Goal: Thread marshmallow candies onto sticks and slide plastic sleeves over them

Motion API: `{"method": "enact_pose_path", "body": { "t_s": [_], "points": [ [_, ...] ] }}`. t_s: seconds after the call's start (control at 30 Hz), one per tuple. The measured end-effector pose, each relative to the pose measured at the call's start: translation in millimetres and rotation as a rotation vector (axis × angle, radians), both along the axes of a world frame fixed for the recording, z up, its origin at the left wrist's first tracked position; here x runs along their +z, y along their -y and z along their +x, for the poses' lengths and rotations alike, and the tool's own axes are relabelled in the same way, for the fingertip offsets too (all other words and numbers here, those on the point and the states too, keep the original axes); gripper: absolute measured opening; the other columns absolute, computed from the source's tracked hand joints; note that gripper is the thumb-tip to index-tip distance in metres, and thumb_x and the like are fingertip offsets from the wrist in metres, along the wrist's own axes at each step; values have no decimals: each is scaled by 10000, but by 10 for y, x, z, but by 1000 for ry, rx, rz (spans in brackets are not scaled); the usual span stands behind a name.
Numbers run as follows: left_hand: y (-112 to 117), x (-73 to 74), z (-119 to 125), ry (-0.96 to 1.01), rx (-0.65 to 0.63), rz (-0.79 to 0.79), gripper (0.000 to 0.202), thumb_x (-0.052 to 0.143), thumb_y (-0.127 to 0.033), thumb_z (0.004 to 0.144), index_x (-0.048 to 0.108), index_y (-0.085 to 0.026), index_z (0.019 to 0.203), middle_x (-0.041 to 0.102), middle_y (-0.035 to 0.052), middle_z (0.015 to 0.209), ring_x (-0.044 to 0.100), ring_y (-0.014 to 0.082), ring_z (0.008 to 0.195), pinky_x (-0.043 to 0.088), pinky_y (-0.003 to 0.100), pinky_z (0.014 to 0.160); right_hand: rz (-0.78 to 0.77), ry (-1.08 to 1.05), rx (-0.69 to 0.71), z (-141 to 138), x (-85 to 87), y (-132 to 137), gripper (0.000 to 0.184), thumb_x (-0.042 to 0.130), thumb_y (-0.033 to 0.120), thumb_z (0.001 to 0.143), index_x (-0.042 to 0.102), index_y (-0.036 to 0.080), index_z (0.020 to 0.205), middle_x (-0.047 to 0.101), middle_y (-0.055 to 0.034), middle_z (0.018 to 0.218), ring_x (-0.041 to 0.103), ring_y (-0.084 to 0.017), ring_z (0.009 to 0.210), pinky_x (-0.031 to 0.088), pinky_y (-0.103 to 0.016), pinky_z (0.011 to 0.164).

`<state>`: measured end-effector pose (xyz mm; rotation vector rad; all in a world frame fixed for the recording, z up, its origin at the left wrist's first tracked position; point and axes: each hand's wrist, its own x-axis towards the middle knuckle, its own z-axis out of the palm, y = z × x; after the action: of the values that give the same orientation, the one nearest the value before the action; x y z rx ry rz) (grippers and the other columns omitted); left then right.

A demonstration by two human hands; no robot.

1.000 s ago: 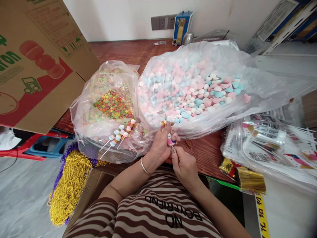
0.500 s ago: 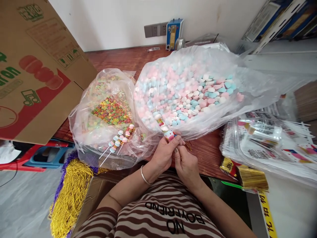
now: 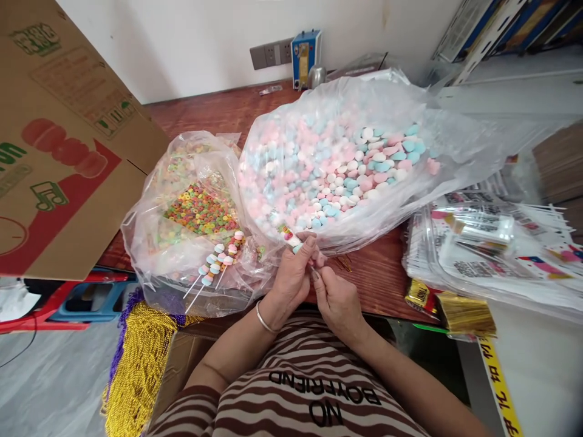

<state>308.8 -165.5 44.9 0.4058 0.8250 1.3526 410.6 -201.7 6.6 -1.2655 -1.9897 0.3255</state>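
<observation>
Between both hands is a candy skewer in a clear printed wrapper [image 3: 288,235], its top pointing up and left over the bags. My left hand [image 3: 294,270] is closed around its lower part, thumb on top. My right hand [image 3: 337,300] is closed in a pinch at the lower end, just below the left fingers; the pinched spot is largely hidden. Ahead lies a big clear bag of pink, white and blue marshmallows [image 3: 339,182]. To its left is a clear bag of colourful ring candies [image 3: 198,209], with several unwrapped candy skewers [image 3: 214,264] resting on it.
A tall cardboard box [image 3: 77,115] stands at left, with gold bead strings [image 3: 136,364] below. On the right are printed wrappers and white sticks in a clear tray [image 3: 492,243], plus gold twist ties [image 3: 467,314]. A blue device [image 3: 305,57] stands by the wall.
My left fingers have moved up over the wrapper, covering more of its lower part. My right hand has drawn slightly downward. The view has shifted a little.
</observation>
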Motion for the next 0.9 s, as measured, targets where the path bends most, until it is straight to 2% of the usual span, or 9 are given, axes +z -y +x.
{"method": "enact_pose_path", "body": {
  "t_s": [0.1, 0.2, 0.27, 0.33, 0.47, 0.57, 0.63, 0.77, 0.9],
  "points": [
    [121, -83, -3, -60, -89, -17, 391, 884, -396, 709, 716, -166, 977, 699, 11, 818, 643, 124, 776, 491, 243, 786, -31, -36, -34, 55, -13, -38, 319, 351, 279, 1075, 609, 188, 911, 714, -60, 741, 642, -178, 608, 420, -273, 580],
    [183, -133, -80, -162, -106, -2, 321, 815, -451, 777, 747, -176, 928, 736, 37, 885, 663, 161, 861, 487, 275, 864, -38, -57, -36, 89, -15, -38, 300, 366, 277, 1074, 623, 190, 944, 749, -72, 816, 677, -180, 651, 467, -275, 605],
    [197, -141, -141, -337, -115, 54, 306, 728, -482, 856, 753, -179, 881, 730, 45, 877, 647, 173, 862, 474, 286, 873, 4, -76, -51, 84, -25, -29, 268, 385, 272, 1072, 627, 182, 1000, 761, -81, 848, 709, -190, 701, 504, -279, 630],
    [201, -122, -197, -571, -112, 119, 303, 653, -462, 920, 743, -187, 830, 697, 42, 836, 596, 174, 815, 451, 282, 829, 81, -86, -93, 67, -48, -22, 254, 413, 264, 1066, 600, 148, 1192, 778, -125, 970, 740, -213, 793, 549, -296, 689],
    [222, -21, -276, -882, -41, 260, 268, 706, -321, 890, 657, -214, 650, 547, 20, 678, 435, 177, 691, 370, 278, 749, 184, -10, -126, 35, -103, -14, 540, 442, 240, 1053, 324, 65, 1551, 777, -191, 1040, 723, -229, 686, 580, -328, 671],
    [255, 52, -317, -885, -129, 341, 257, 725, -263, 866, 636, -220, 629, 549, 29, 687, 422, 185, 688, 346, 298, 763, 192, -42, -73, 41, -90, 10, 614, 403, 241, 1064, 199, 86, 1621, 746, -224, 1179, 713, -217, 665, 587, -328, 664],
    [276, 76, -345, -869, -215, 377, 251, 719, -267, 871, 641, -217, 637, 561, 31, 694, 430, 186, 694, 340, 307, 762, 123, -112, -33, 62, -52, 33, 614, 368, 266, 1078, 166, 117, 1638, 725, -208, 1245, 734, -209, 726, 594, -310, 685],
    [301, 84, -377, -767, -279, 355, 282, 750, -305, 851, 644, -205, 609, 544, 15, 633, 420, 172, 654, 349, 304, 724, 5, -169, 92, 116, 7, 41, 507, 323, 278, 1086, 347, 188, 1584, 740, -143, 1231, 756, -214, 887, 606, -305, 751],
    [301, 107, -359, -751, -210, 290, 156, 735, -337, 868, 747, -199, 796, 681, 41, 813, 549, 186, 775, 411, 290, 784, 202, -53, 70, 160, -36, -27, 488, 401, 190, 1041, 444, 137, 1524, 781, -136, 982, 712, -212, 734, 574, -342, 722]
  ]
}}
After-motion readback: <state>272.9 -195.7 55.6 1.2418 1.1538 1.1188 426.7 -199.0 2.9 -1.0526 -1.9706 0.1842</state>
